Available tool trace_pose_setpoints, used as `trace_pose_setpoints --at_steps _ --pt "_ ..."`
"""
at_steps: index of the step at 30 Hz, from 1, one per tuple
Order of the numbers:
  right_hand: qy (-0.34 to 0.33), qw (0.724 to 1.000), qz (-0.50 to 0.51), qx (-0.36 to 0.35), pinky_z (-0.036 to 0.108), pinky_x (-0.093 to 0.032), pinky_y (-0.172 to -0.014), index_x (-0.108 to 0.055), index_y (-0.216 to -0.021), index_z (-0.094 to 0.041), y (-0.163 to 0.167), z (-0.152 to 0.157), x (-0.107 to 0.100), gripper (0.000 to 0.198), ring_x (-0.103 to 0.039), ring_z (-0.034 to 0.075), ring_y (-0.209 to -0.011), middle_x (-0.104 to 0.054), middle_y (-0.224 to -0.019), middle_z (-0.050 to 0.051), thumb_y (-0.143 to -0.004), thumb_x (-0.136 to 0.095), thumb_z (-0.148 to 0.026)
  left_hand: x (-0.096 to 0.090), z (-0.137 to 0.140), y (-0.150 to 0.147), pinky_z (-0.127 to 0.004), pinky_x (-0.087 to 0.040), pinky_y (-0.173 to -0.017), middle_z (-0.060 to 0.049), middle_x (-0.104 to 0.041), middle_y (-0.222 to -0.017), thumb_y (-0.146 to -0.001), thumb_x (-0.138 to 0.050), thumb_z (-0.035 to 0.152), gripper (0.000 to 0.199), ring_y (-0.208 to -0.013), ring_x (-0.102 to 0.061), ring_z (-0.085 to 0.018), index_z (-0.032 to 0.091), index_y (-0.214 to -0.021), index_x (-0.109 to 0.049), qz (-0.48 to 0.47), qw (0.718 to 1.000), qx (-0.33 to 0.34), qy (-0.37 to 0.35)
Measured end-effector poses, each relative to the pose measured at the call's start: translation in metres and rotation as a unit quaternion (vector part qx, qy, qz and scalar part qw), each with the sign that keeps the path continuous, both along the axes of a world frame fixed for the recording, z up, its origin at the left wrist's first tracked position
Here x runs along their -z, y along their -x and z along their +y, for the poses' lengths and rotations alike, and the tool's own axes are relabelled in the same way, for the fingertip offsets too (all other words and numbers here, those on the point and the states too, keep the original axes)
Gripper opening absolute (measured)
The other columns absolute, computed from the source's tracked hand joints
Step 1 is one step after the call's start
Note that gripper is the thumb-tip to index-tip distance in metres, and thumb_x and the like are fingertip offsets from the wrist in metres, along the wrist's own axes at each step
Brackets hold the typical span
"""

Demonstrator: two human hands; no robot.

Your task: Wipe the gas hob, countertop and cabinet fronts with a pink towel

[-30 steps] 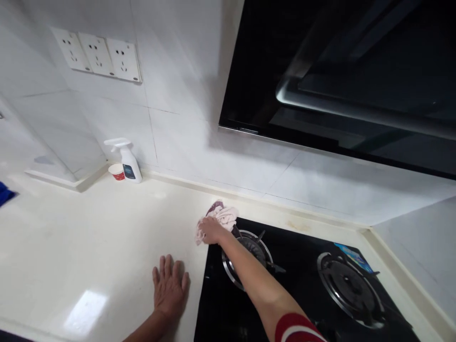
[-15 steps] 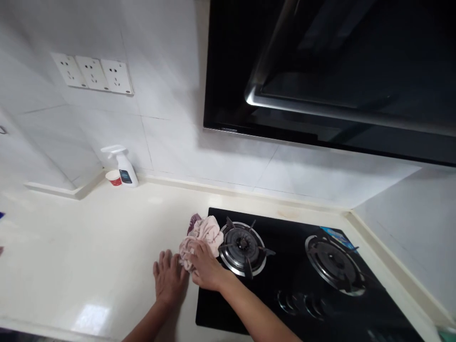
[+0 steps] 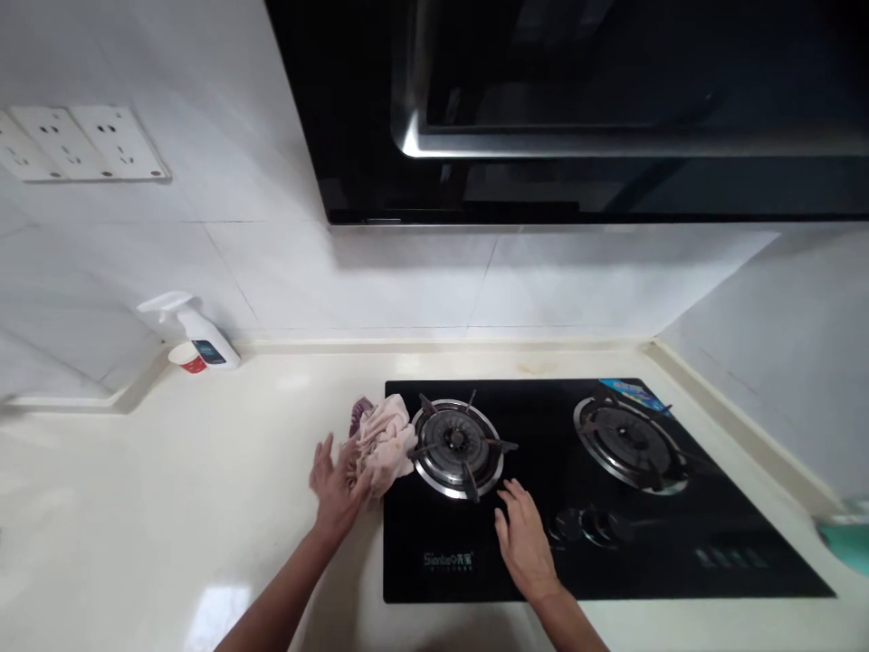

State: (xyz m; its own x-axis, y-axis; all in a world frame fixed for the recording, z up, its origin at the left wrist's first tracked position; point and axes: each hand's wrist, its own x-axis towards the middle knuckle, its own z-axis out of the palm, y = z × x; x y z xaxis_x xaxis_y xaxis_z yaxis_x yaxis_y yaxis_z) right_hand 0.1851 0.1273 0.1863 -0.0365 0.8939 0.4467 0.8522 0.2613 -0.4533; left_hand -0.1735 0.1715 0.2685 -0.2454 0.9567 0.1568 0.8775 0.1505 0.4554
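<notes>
A crumpled pale pink cloth (image 3: 388, 436) with a darker purple patch lies at the left edge of the black gas stove (image 3: 543, 580), against the left burner (image 3: 453, 444). My left hand (image 3: 336, 489) is at the cloth's near left side, fingers spread, with thumb and forefinger touching its edge; any grip on it does not show. My right hand (image 3: 526, 539) holds nothing; its fingers are slightly apart over the stove glass, between the left burner and the control knobs (image 3: 590, 525).
A white spray bottle (image 3: 207, 337) and a red and white cup (image 3: 186, 357) stand in the back left corner of the white counter (image 3: 169, 471). The right burner (image 3: 630, 442) has a raised pan support. A black range hood (image 3: 577, 190) overhangs the stove. Something green (image 3: 845, 539) sits at the right edge.
My right hand has let go of the cloth and moved right over the stove. My left hand has shifted up to the cloth. The camera view has turned to the right.
</notes>
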Motion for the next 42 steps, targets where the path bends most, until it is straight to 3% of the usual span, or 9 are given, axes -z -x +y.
trace_pose_setpoints --at_steps 2,6,10,18,21,25,32,39,42 --pt "0.014 0.999 -0.039 0.01 0.061 -0.038 -0.118 -0.058 -0.131 -0.018 -0.001 0.003 0.005 0.038 -0.044 0.033 -0.145 -0.057 -0.143 0.018 -0.103 -0.041 -0.037 -0.014 0.032 -0.014 -0.049 -0.024 -0.128 -0.008 -0.025 -0.171 -0.096 -0.058 0.049 0.058 -0.159 -0.018 -0.031 0.028 -0.149 -0.054 -0.017 0.999 0.045 -0.004" --pt "0.04 0.997 -0.068 0.022 0.059 -0.035 -0.121 -0.058 -0.135 -0.019 0.002 0.005 0.006 0.042 -0.039 0.032 -0.149 -0.055 -0.149 0.015 -0.103 -0.041 -0.039 -0.026 0.079 -0.047 -0.057 -0.035 -0.12 -0.01 -0.03 -0.168 -0.097 -0.055 0.055 0.061 -0.154 -0.027 -0.036 0.03 -0.152 -0.05 -0.055 0.992 0.083 0.076" --pt "0.051 0.996 -0.072 0.029 0.059 -0.034 -0.121 -0.06 -0.133 -0.02 0.004 0.006 0.001 0.041 -0.041 0.032 -0.148 -0.056 -0.148 0.015 -0.102 -0.042 -0.039 -0.019 0.092 -0.064 -0.063 -0.031 -0.115 -0.008 -0.04 -0.163 -0.097 -0.056 0.053 0.049 -0.149 -0.029 -0.038 0.032 -0.141 -0.061 -0.041 0.985 0.135 0.095" --pt "0.063 0.994 -0.08 0.038 0.056 -0.032 -0.122 -0.06 -0.132 -0.018 0.008 0.006 -0.007 0.039 -0.041 0.031 -0.148 -0.057 -0.147 0.015 -0.102 -0.043 -0.035 -0.018 0.132 -0.06 -0.044 -0.043 -0.104 -0.008 -0.058 -0.138 -0.097 -0.056 0.038 0.03 -0.125 -0.048 -0.03 0.031 -0.115 -0.078 0.007 0.987 0.121 0.103" --pt "0.067 0.993 -0.089 0.042 0.055 -0.032 -0.122 -0.061 -0.132 -0.017 0.009 0.006 -0.01 0.039 -0.041 0.031 -0.147 -0.057 -0.147 0.016 -0.101 -0.043 -0.035 -0.02 0.15 -0.061 -0.04 -0.043 -0.102 -0.009 -0.06 -0.132 -0.098 -0.053 0.036 0.031 -0.121 -0.05 -0.028 0.028 -0.117 -0.077 0.024 0.986 0.121 0.108" --pt "0.08 0.991 -0.097 0.044 0.055 -0.031 -0.122 -0.061 -0.132 -0.016 0.009 0.006 -0.014 0.04 -0.041 0.031 -0.147 -0.057 -0.147 0.016 -0.102 -0.041 -0.035 -0.018 0.161 -0.066 -0.046 -0.043 -0.101 -0.012 -0.058 -0.137 -0.101 -0.047 0.034 0.043 -0.123 -0.048 -0.032 0.031 -0.14 -0.063 0.045 0.986 0.119 0.107" --pt "0.098 0.99 -0.092 0.046 0.055 -0.029 -0.124 -0.06 -0.135 -0.016 0.009 0.005 -0.016 0.044 -0.041 0.03 -0.148 -0.057 -0.147 0.016 -0.102 -0.039 -0.036 -0.018 0.123 -0.059 -0.052 -0.041 -0.106 -0.01 -0.053 -0.148 -0.104 -0.038 0.039 0.044 -0.129 -0.045 -0.034 0.034 -0.137 -0.066 0.08 0.975 0.181 0.104" --pt "0.047 0.991 -0.114 0.047 0.055 -0.034 -0.121 -0.062 -0.13 -0.013 0.01 0.007 -0.015 0.04 -0.045 0.032 -0.144 -0.06 -0.144 0.016 -0.102 -0.044 -0.034 -0.021 0.036 -0.049 -0.054 -0.046 -0.104 -0.011 -0.051 -0.154 -0.104 -0.035 0.041 0.047 -0.132 -0.048 -0.034 0.03 -0.142 -0.062 0.118 0.961 0.228 0.103" --pt "0.045 0.99 -0.128 0.047 0.054 -0.035 -0.12 -0.062 -0.13 -0.013 0.011 0.008 -0.017 0.039 -0.045 0.032 -0.143 -0.06 -0.143 0.016 -0.102 -0.045 -0.033 -0.013 -0.008 -0.055 -0.056 -0.043 -0.109 -0.01 -0.047 -0.159 -0.1 -0.048 0.049 0.052 -0.142 -0.041 -0.036 0.028 -0.147 -0.056 0.123 0.957 0.251 0.077"
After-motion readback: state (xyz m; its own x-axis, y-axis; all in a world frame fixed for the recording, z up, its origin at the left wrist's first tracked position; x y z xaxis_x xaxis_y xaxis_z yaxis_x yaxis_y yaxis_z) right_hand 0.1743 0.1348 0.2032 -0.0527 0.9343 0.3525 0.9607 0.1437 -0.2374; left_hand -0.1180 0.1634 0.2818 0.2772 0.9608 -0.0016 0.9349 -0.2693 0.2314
